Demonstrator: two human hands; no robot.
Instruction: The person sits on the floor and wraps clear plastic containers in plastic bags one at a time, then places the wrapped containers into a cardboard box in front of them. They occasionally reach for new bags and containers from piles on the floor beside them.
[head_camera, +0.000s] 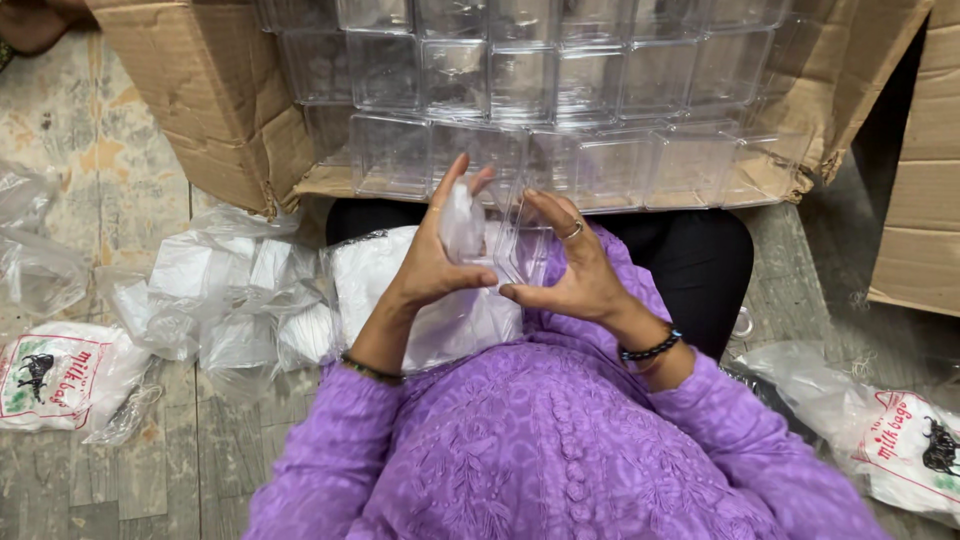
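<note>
Two hands raised over lap, L (432, 262) w/ white wad (462, 222), R (570, 270) w/ clear box (518, 245).

Soft, even, fairly bright light falls from above with only faint shadows under the cardboard box (215, 110), pale glare glints on the stacked clear plastic containers (520, 80) and crumpled plastic bags (230, 300), focus is sharp at centre, and the edges bow slightly from wide-angle distortion.

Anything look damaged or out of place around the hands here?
The cardboard box holding clear plastic containers has a torn, ragged front edge. Plastic bags lie crumpled on the floor. Nothing looks spilled.
</note>
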